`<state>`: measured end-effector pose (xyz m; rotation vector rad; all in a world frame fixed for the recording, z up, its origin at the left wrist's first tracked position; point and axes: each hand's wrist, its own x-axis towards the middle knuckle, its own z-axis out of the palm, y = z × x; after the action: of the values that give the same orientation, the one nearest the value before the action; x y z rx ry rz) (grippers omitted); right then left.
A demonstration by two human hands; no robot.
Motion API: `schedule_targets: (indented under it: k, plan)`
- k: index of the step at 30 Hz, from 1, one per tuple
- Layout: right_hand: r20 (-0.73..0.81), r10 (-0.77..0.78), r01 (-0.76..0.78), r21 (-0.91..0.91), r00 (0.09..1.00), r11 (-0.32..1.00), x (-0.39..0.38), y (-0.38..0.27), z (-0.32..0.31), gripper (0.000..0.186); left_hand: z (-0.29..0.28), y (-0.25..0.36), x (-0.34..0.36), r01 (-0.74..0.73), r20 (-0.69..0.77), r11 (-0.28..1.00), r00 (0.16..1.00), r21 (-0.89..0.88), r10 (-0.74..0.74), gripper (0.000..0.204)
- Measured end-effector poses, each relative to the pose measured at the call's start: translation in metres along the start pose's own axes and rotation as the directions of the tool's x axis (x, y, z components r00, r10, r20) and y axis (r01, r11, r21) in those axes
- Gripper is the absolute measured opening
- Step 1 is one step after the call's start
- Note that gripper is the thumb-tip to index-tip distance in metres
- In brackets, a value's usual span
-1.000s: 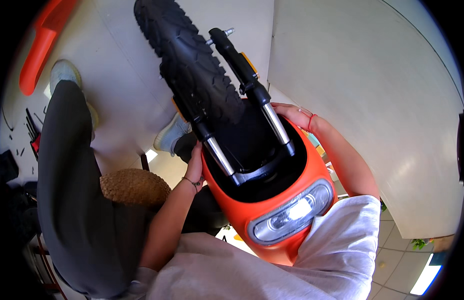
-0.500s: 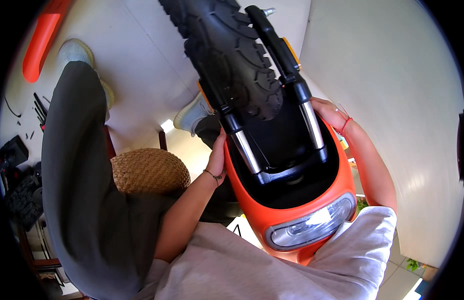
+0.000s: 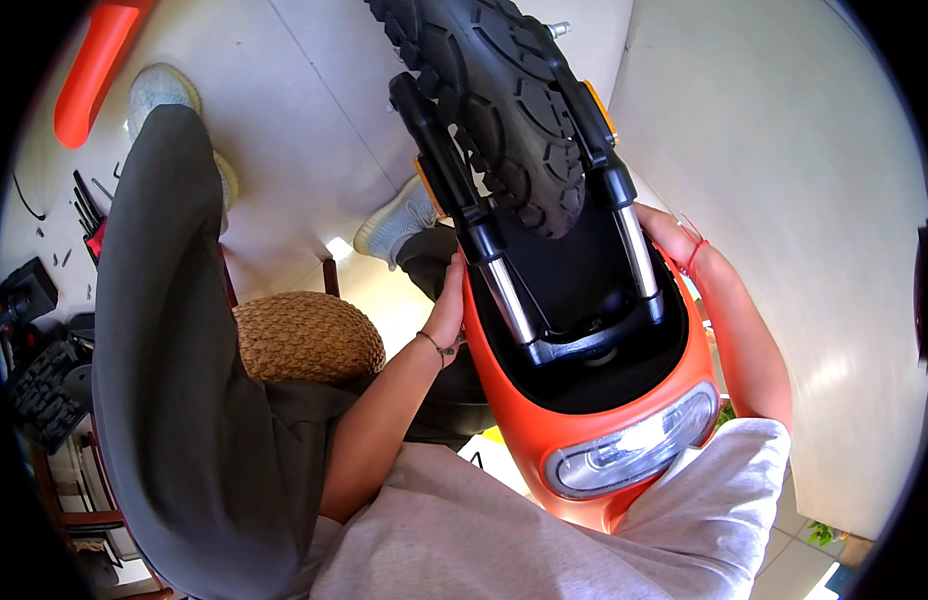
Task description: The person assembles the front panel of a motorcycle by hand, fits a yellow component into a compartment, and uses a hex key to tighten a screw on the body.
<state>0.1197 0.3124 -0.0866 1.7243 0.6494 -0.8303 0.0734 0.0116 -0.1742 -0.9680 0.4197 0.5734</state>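
My left hand (image 3: 447, 305) grips the left side of an orange vehicle front housing (image 3: 594, 398), and a dark bead bracelet is on that wrist. My right hand (image 3: 667, 232), with a red string at the wrist, holds the opposite side, its fingertips partly hidden. A black front fork (image 3: 639, 258) with silver tubes and amber reflectors rises out of the housing's dark opening, holding a knobby black tyre (image 3: 484, 90). An oval headlamp (image 3: 629, 440) is on the housing, which rests close against my white shirt.
An orange part (image 3: 89, 80) lies upper left. Below it are a hex key set (image 3: 89, 215), small loose pieces and black equipment (image 3: 39, 375). A woven seat cushion (image 3: 306, 335) is between my legs (image 3: 174, 350). A pale board (image 3: 764, 180) stands at the right; tiled flooring shows lower right.
The housing, fork and both my hands have shifted to the right in view. The tyre sits differently between the fork legs, and more of the left leg's upper end shows.
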Motion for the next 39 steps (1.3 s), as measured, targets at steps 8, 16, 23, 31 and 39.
schedule_targets:
  k: [8,16,23,31,39]
  plan:
    - [-0.028,0.032,-0.032,-0.018,0.999,0.999,0.001,-0.004,0.0,0.048,-0.016,-0.016,0.028,0.061,0.045,0.996,0.997,0.072,-0.065,0.074]
    - [-0.06,-0.001,-0.003,-0.055,0.998,0.998,0.009,0.005,-0.01,0.045,-0.01,-0.012,0.028,0.059,0.031,0.997,0.998,0.059,-0.061,0.072]
    - [-0.017,0.006,-0.005,0.085,1.0,0.996,-0.007,-0.006,-0.006,0.037,-0.003,-0.01,0.027,0.068,-0.016,0.996,0.998,-0.056,-0.069,0.067]
    - [-0.061,0.013,-0.013,-0.001,0.998,1.0,0.01,-0.002,-0.006,0.045,-0.014,-0.022,0.056,-0.06,-0.008,0.978,0.998,-0.199,0.06,0.06]
    - [-0.001,-0.005,0.005,0.107,1.0,0.994,0.012,-0.004,0.001,0.039,-0.014,-0.025,0.051,-0.086,0.086,0.936,0.989,-0.342,0.123,0.063]
